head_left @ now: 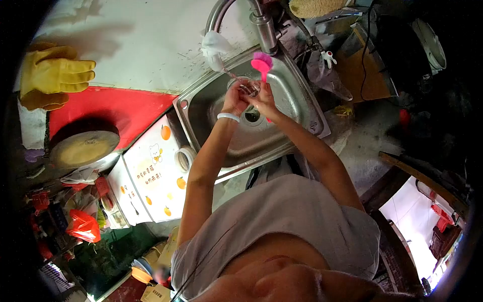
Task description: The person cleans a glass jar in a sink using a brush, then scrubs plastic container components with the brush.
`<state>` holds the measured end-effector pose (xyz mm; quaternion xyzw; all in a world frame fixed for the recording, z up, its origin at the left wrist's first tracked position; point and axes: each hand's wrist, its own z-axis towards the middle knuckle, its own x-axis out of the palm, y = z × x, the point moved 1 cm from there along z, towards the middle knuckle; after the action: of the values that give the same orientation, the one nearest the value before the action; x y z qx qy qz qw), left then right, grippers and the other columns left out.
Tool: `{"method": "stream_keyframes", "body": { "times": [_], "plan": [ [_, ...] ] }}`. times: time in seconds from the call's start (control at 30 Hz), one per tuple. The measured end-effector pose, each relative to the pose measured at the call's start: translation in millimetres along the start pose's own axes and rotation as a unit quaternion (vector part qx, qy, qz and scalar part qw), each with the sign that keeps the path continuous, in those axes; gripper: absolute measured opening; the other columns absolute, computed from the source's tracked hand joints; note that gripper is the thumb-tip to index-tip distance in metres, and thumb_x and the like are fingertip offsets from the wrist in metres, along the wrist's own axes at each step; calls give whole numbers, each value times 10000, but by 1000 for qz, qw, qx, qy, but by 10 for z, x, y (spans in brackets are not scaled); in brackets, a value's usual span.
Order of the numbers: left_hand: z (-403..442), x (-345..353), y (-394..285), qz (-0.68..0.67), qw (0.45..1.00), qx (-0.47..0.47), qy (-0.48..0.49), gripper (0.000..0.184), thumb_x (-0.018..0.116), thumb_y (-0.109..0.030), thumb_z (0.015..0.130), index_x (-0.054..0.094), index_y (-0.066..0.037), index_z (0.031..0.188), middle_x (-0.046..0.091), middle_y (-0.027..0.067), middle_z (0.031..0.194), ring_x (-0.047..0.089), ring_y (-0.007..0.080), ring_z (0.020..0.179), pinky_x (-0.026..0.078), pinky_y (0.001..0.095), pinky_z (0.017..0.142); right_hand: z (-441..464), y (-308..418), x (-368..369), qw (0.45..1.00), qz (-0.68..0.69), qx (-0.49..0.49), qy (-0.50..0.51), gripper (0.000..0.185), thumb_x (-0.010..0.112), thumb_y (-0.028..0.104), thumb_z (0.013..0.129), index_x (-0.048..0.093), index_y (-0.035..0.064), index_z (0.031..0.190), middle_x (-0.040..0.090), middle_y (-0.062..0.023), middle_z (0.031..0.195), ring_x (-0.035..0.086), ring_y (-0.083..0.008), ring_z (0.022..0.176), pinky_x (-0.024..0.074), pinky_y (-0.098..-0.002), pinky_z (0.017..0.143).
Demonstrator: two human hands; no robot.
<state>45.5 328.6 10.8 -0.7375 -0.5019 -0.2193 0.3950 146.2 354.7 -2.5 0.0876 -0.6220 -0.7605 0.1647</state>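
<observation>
Both my hands are over the stainless steel sink (pixel 302 108), under the running tap (pixel 264 27). A white cloth or bag (pixel 215 48) is tied round the tap's spout, and a thin stream falls from it. My left hand (pixel 234 99), with a white bangle on the wrist, curls round a clear, shiny, rounded thing that looks like a glass; the fingers hide most of it. My right hand (pixel 265 99) is closed on a pink scrub brush (pixel 262 64), its bristle head pointing up towards the tap. Below the hands lies the drain (pixel 251 115).
Yellow rubber gloves (pixel 58 75) hang at the upper left. A round wooden board (pixel 85 149) leans below them. Beside the sink are a white printed counter cover (pixel 156 171) and a white roll or cup (pixel 184 160). A plastic bag (pixel 327 75) hangs right of the tap.
</observation>
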Motion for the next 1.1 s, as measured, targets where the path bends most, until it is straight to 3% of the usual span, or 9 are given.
{"method": "stream_keyframes", "body": {
  "times": [0.17,0.27,0.33,0.47,0.6,0.67,0.8,0.93,1.1],
  "plan": [
    [-336,300,35,107,991,67,-37,189,435,-195,840,520,-27,838,560,82,772,550,202,714,442,311,649,195,-916,-396,945,-127,277,121,455,480,488,764,506,39,830,488,-42,698,442,-129,620,369,-284,579],
    [-365,381,64,236,966,97,-34,205,454,-194,836,526,-3,826,553,67,734,551,187,685,445,299,644,230,-393,-467,943,-16,332,12,478,441,532,765,524,62,789,486,-36,607,421,-136,489,350,-287,463],
    [-259,289,96,383,919,83,45,198,473,-174,823,532,14,806,548,61,711,544,168,659,445,286,641,283,-184,-475,839,248,462,146,454,462,515,760,536,67,749,485,-39,559,408,-160,397,337,-294,382],
    [-282,200,223,480,862,113,119,178,453,-139,812,543,14,825,553,71,731,534,162,681,435,281,670,425,-570,-432,725,354,555,205,402,484,457,773,559,63,763,559,-55,666,521,-171,496,408,-292,410],
    [-128,80,64,337,914,56,218,231,410,-145,817,523,39,900,561,99,806,540,189,772,427,298,717,396,-594,-257,791,288,526,120,382,487,437,776,568,68,829,581,-51,747,556,-157,609,451,-281,506],
    [-46,57,3,-7,989,14,145,260,386,-134,801,498,39,959,557,124,887,532,219,819,421,327,728,332,-708,-234,813,397,395,158,378,482,378,788,553,53,966,581,-42,880,553,-145,732,459,-287,646],
    [-273,718,-85,-261,959,1,-108,246,408,-157,805,490,28,945,555,122,868,521,249,758,417,354,692,210,-1032,-165,786,506,337,113,404,401,291,836,459,19,1129,529,-64,1064,523,-164,905,421,-305,796],
    [-131,290,23,62,969,68,230,250,398,-209,830,507,12,874,563,106,809,525,237,740,416,348,720,270,-822,-184,763,520,368,106,398,323,280,861,437,15,1135,545,-83,1025,545,-169,844,440,-298,754],
    [-370,342,27,192,977,-17,92,313,412,-256,822,508,22,929,567,130,880,527,254,828,407,335,762,222,-830,-318,820,389,408,98,218,457,255,810,540,60,862,546,-25,724,527,-102,657,440,-260,613]
  ]
}}
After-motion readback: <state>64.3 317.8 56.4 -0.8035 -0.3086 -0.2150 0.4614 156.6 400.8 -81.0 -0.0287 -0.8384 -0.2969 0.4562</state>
